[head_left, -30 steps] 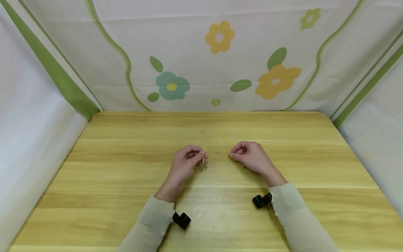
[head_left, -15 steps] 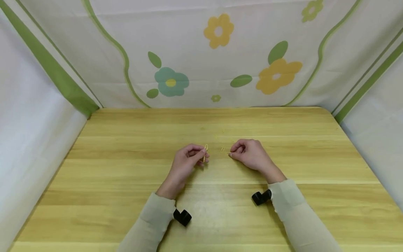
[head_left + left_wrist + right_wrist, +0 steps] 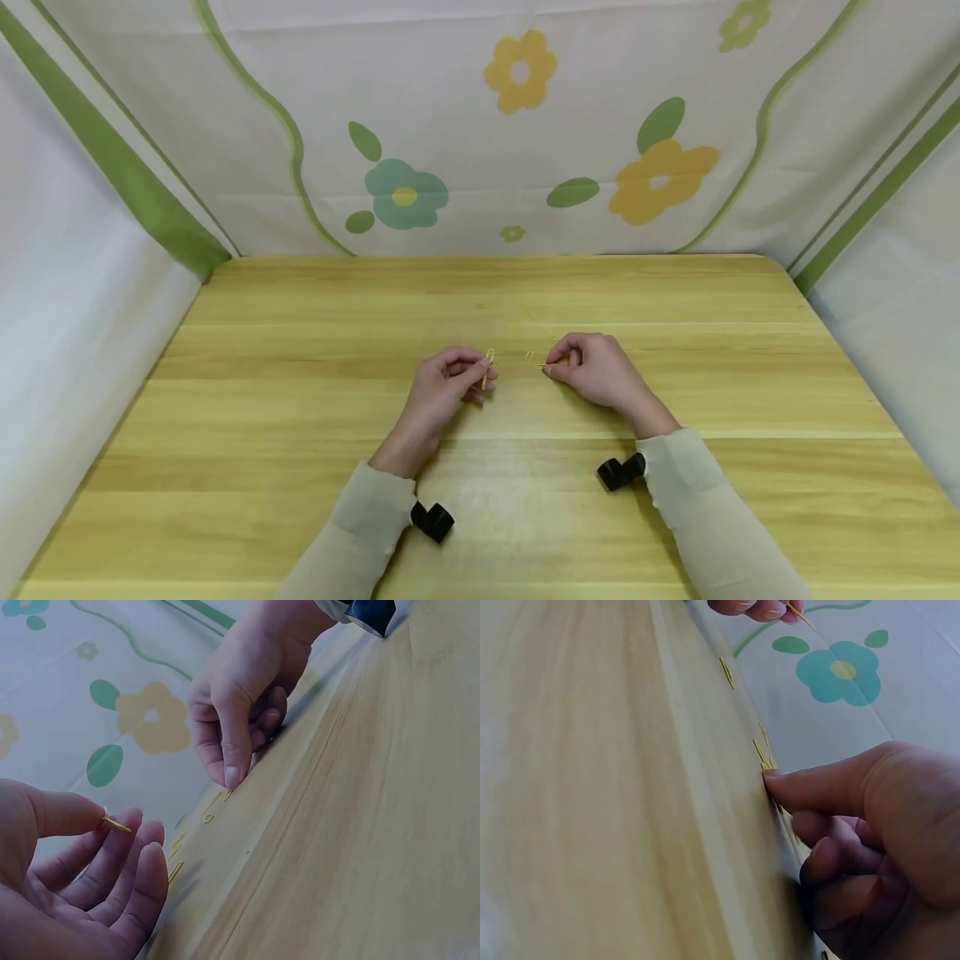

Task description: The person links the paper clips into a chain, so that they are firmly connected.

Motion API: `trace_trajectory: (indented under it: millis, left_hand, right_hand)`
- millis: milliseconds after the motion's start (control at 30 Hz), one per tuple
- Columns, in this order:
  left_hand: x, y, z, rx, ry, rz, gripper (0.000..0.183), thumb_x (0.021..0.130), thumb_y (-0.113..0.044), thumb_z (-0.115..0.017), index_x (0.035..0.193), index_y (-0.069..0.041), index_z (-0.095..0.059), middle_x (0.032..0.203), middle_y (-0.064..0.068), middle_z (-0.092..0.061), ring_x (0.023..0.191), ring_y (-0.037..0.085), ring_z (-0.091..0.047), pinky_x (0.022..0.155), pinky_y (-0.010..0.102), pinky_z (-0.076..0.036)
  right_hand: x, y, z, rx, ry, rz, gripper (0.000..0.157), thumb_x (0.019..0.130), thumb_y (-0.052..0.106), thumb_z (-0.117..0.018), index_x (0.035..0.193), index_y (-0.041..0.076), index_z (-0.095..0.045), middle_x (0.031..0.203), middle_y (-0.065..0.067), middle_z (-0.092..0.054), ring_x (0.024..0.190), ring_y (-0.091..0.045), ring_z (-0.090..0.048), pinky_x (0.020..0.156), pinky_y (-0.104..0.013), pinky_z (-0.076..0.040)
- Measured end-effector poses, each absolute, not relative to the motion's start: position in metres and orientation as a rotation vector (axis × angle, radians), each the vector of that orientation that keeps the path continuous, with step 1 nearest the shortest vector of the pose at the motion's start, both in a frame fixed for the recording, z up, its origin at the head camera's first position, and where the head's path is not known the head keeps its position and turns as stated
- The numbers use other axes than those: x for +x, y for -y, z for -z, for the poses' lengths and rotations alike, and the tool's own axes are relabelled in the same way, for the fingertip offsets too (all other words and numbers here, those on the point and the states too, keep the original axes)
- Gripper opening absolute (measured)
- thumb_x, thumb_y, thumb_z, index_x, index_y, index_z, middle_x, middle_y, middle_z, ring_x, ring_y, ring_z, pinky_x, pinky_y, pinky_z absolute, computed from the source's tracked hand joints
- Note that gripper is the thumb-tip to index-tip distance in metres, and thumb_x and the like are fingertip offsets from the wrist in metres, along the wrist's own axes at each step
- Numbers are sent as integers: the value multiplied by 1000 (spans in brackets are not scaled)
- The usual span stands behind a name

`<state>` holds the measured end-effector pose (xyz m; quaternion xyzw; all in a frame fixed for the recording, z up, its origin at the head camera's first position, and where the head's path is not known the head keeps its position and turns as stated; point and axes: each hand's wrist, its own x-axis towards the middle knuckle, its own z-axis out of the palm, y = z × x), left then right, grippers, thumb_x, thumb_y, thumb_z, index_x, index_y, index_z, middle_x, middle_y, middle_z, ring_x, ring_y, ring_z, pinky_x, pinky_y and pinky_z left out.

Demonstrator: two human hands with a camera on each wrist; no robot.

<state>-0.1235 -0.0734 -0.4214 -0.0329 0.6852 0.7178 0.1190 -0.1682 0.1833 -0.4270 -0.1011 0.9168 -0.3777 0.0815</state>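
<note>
Thumb and index fingertip of my left hand (image 3: 448, 382) pinch a yellow paper clip (image 3: 118, 824). In the head view yellow wire shows above and below that pinch; the part between the fingertips is hidden. The other left fingers are loosely bent below it. My right hand (image 3: 596, 373) is low over the table, its thumb and index finger pinching another yellow paper clip (image 3: 542, 365) that pokes out leftward. Between the hands a loose paper clip (image 3: 528, 356) lies on the wood, close by the right fingertips.
More yellow paper clips are scattered farther back, one paper clip (image 3: 482, 306) at the left of them. The wooden table (image 3: 300, 417) ends at a white floral curtain (image 3: 465, 108). Black wrist cameras sit on both sleeves (image 3: 686, 467).
The head view has tilted slightly, so the scene sits a little higher. The paper clip in my right fingertips shows more plainly now. Both hands have barely moved.
</note>
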Motion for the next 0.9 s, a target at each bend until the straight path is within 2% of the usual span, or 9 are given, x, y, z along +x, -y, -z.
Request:
trace_trajectory:
  millis: [233, 900]
  left_hand:
    - [-125, 73, 426, -110, -2016, -2094, 20, 106, -15, -70, 118, 1, -72, 104, 16, -80, 85, 20, -76, 75, 30, -62]
    - [-126, 72, 432, -123, -2048, -2068, 16, 106, -10, -69, 116, 0, -74, 103, 16, -79, 85, 17, -75, 73, 28, -61]
  right_hand:
    - [-168, -182, 427, -279, -2757, 1100, 10, 97, 25, -81, 100, 15, -80, 65, 0, -58, 59, -18, -51, 60, -32, -44]
    - [-170, -182, 427, -275, -2760, 1077, 14, 98, 27, -80, 100, 13, -78, 68, -1, -58, 62, -18, -52, 63, -32, -44]
